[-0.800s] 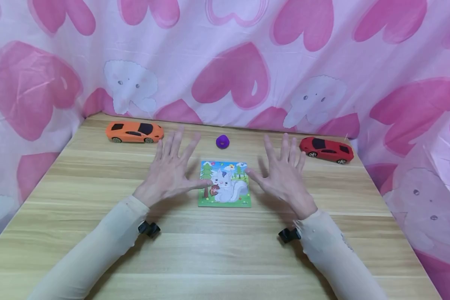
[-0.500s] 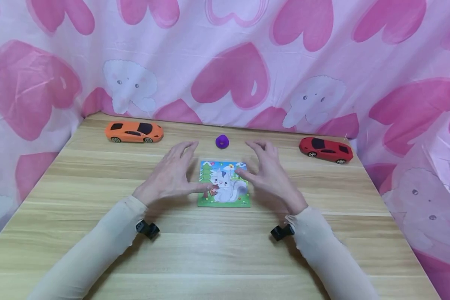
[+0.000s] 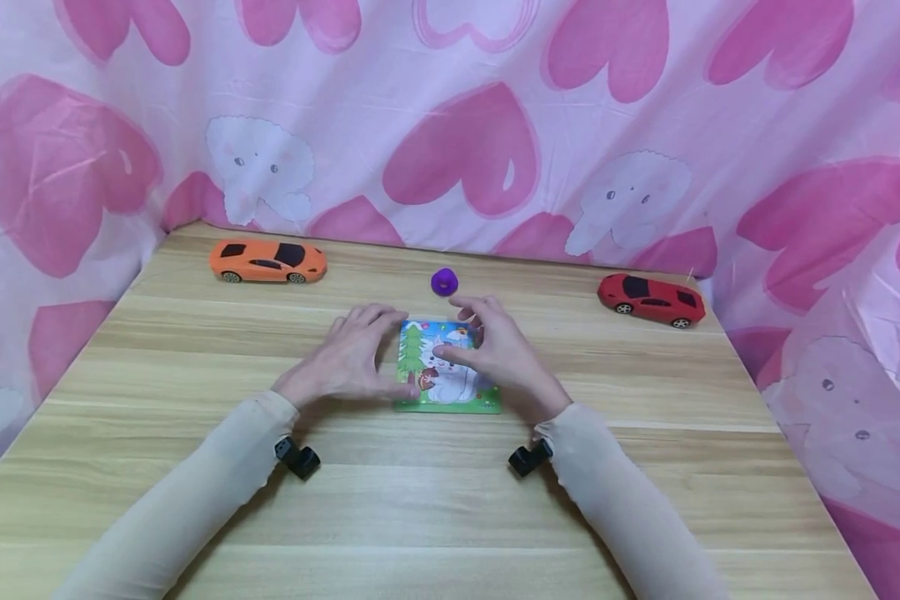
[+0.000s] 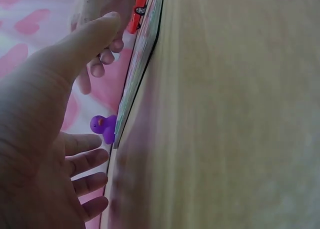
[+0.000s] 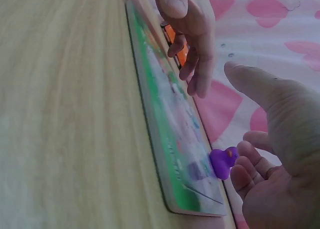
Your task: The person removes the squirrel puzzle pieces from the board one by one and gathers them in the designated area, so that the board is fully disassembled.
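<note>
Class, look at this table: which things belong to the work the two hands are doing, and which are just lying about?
In hand: squirrel puzzle, with the left hand and right hand hovering over it.

Lying about: orange toy car, red toy car, purple toy duck.

Left hand (image 3: 348, 354) and right hand (image 3: 498, 354) close together, fingers loosely bent (palms down)
</note>
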The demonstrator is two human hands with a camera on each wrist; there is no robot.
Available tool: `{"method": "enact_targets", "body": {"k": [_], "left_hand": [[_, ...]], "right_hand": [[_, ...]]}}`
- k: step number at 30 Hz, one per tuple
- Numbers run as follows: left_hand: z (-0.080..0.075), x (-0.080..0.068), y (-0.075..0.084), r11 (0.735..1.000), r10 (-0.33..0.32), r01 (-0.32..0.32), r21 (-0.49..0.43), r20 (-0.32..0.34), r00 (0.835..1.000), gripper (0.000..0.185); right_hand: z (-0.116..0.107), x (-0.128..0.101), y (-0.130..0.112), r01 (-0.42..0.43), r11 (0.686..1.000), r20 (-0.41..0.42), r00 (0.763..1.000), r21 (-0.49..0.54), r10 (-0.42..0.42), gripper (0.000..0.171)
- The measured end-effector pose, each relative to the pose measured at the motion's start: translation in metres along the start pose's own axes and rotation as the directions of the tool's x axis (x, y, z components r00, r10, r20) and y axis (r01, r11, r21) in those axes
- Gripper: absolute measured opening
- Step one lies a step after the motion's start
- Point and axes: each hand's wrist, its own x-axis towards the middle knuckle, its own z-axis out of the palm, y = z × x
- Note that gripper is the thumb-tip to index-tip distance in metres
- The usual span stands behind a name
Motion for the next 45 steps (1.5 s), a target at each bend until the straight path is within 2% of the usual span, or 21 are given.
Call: {"method": "enact_targets", "body": {"k": [12, 27, 45], "left_hand": [[0.005, -0.001, -0.008, 1.000, 0.014, -0.014, 0.016, 0.016, 1.000, 0.133], [0.009, 0.000, -0.008, 1.000, 0.009, -0.010, 0.021, 0.016, 1.000, 0.139], [0.008, 0.001, -0.008, 1.000, 0.004, -0.005, 0.021, 0.032, 0.999, 0.140]], "right_hand": [[0.016, 0.010, 0.004, -0.001, 0.996, 0.018, 1.000, -0.092, 0.003, 0.079], [0.025, 0.012, -0.001, -0.026, 0.975, 0.048, 0.998, -0.219, 0.037, 0.077], [0.025, 0.013, 0.000, 0.000, 0.979, 0.052, 0.999, -0.202, 0.010, 0.066]]}}
